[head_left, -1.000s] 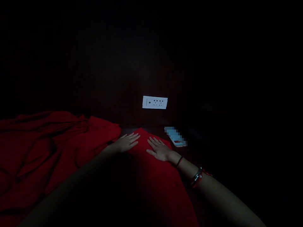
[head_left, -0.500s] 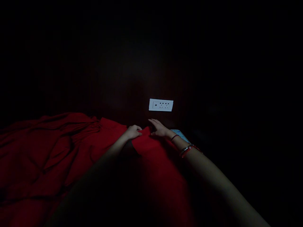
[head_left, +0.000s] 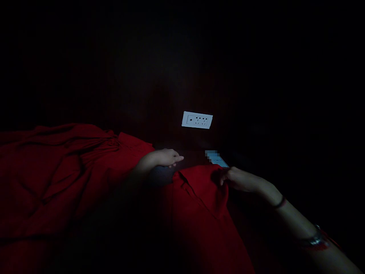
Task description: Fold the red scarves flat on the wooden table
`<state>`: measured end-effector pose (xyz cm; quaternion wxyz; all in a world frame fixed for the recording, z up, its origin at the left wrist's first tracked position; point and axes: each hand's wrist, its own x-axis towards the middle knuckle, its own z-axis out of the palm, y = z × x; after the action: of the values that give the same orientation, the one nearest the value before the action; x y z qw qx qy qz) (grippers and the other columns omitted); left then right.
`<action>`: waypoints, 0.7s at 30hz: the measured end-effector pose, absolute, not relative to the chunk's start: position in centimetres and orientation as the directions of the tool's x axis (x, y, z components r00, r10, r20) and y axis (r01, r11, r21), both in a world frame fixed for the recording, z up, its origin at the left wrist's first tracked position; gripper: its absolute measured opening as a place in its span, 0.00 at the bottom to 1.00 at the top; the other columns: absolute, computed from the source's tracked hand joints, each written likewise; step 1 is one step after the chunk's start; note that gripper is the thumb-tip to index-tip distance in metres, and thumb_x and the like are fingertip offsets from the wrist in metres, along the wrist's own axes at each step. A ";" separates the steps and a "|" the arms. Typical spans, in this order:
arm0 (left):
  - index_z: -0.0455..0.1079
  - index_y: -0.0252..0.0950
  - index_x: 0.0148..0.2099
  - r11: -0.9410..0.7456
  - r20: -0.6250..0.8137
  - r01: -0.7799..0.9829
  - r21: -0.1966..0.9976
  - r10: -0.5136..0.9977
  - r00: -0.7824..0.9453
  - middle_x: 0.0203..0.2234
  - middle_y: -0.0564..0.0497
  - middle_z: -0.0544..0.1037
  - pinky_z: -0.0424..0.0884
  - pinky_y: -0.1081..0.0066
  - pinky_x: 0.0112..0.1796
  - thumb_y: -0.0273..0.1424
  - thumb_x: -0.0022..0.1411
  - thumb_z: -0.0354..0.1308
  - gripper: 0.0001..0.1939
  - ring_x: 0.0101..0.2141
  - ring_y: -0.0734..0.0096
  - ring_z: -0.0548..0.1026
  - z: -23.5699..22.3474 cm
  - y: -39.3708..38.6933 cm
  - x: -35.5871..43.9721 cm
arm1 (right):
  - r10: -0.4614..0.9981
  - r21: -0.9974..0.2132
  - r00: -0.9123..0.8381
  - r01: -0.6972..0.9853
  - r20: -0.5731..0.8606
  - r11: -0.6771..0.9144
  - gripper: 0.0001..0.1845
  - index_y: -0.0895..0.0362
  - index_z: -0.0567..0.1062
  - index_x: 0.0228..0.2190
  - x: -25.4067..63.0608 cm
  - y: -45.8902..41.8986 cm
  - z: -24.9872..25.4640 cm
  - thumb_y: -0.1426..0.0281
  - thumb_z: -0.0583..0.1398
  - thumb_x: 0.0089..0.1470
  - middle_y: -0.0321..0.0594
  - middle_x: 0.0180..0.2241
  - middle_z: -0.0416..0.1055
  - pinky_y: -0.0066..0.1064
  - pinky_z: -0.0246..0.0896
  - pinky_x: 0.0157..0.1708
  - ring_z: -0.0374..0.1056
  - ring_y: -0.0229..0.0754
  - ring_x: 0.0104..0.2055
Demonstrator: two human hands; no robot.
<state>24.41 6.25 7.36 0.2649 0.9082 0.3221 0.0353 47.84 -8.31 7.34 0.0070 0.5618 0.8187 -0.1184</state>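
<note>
A red cloth (head_left: 199,205), perhaps a garment, lies before me, its far end folded over. At its right far corner my right hand (head_left: 239,179) has its fingers closed on the fabric edge. My left hand (head_left: 165,157) hovers or rests by a dark grey ribbed patch (head_left: 161,177). Its fingers are loosely bent and slightly apart, one pointing right, with no cloth visible in them. Gathered and wrinkled, another red cloth (head_left: 71,167) spreads on the left beneath my left forearm. Darkness hides where the two reds meet near me.
A lit phone (head_left: 218,159) lies beyond the right hand, partly covered by the cloth's far edge. On the dark wall behind is a white socket panel (head_left: 197,120). The right side and foreground are too dark to make out.
Both hands lay flat on the cloth at first, then moved to its far edge. Now the right hand has drawn that edge right and nearer, and the left hand is off it. The grey patch is uncovered.
</note>
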 end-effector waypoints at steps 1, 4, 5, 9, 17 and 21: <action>0.70 0.33 0.38 -0.685 -0.003 0.594 0.422 0.654 0.756 0.35 0.47 0.75 0.64 0.72 0.37 0.35 0.57 0.43 0.17 0.36 0.68 0.71 6.6 6.5 24.8 | 0.918 -0.183 -0.366 0.923 -0.154 0.338 0.20 0.57 0.74 0.26 48.0 -8.7 6.8 0.86 0.48 0.38 0.39 0.31 0.71 0.27 0.56 0.38 0.65 0.36 0.35; 0.68 0.33 0.42 -0.762 0.126 0.532 0.368 0.608 0.784 0.44 0.46 0.70 0.59 0.71 0.46 0.30 0.56 0.44 0.15 0.45 0.66 0.66 4.2 6.6 26.0 | 0.916 -0.219 -0.389 0.906 -0.096 0.362 0.19 0.58 0.74 0.28 48.2 -9.0 6.4 0.85 0.49 0.41 0.39 0.32 0.71 0.26 0.56 0.37 0.65 0.35 0.35; 0.67 0.33 0.44 -0.768 0.097 0.476 0.428 0.562 0.821 0.45 0.47 0.70 0.58 0.71 0.46 0.31 0.57 0.45 0.16 0.46 0.67 0.65 3.6 6.5 26.2 | 0.918 -0.232 -0.392 0.899 -0.051 0.371 0.17 0.57 0.73 0.29 48.3 -9.0 6.6 0.84 0.49 0.43 0.39 0.33 0.71 0.26 0.56 0.38 0.65 0.35 0.36; 0.62 0.35 0.49 -0.610 -0.039 0.320 0.725 0.427 0.904 0.48 0.51 0.67 0.58 0.73 0.47 0.38 0.55 0.48 0.21 0.47 0.68 0.64 2.8 6.3 25.9 | 0.932 -0.226 -0.325 0.907 0.163 0.356 0.11 0.58 0.72 0.32 48.7 -8.2 8.7 0.76 0.51 0.48 0.39 0.32 0.71 0.26 0.58 0.35 0.66 0.37 0.34; 0.62 0.40 0.46 -0.121 0.110 -0.075 0.990 0.318 0.942 0.46 0.52 0.68 0.56 0.67 0.49 0.39 0.35 0.64 0.32 0.48 0.64 0.63 2.7 6.4 24.4 | 0.891 0.071 -0.191 0.982 0.411 0.177 0.10 0.61 0.71 0.33 44.4 4.0 14.5 0.73 0.52 0.49 0.43 0.33 0.71 0.27 0.56 0.34 0.64 0.40 0.35; 0.59 0.38 0.48 0.144 0.040 -0.174 0.974 0.648 0.760 0.42 0.49 0.70 0.67 0.68 0.40 0.40 0.46 0.59 0.27 0.40 0.67 0.70 2.4 6.5 24.9 | 0.948 0.233 -0.204 0.961 0.244 0.146 0.12 0.59 0.70 0.36 40.6 10.1 13.8 0.70 0.52 0.49 0.46 0.36 0.70 0.30 0.56 0.34 0.64 0.44 0.38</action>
<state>24.87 6.48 2.41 0.7291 0.5904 0.2009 0.2820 40.57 10.05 13.82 -0.0194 0.6308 0.7569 0.1701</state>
